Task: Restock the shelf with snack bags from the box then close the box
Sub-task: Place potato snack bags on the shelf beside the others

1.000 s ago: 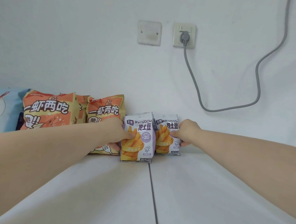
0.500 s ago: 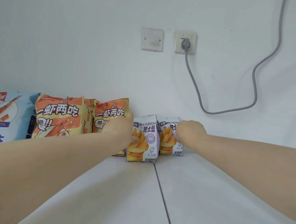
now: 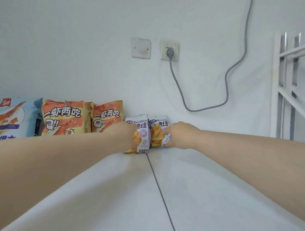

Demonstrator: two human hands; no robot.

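Two small purple-and-white fry snack bags stand upright side by side against the wall on the white shelf (image 3: 206,181). My left hand (image 3: 123,136) grips the left small bag (image 3: 142,132) from its left side. The right small bag (image 3: 158,131) is held at its right edge by my right hand (image 3: 180,135). Left of them stand two orange shrimp-chip bags (image 3: 62,117) (image 3: 106,115) and a pale blue shrimp bag (image 3: 8,117). The box is out of view.
A wall socket (image 3: 169,51) with a grey cable (image 3: 227,80) and a blank plate (image 3: 141,48) are above the bags. A white metal frame (image 3: 285,84) rises at the right. A seam (image 3: 160,185) runs down the shelf surface.
The view has shifted so the bags sit further right and the white frame appears. Both hands stay on the small bags, now pressed closer together against the wall.
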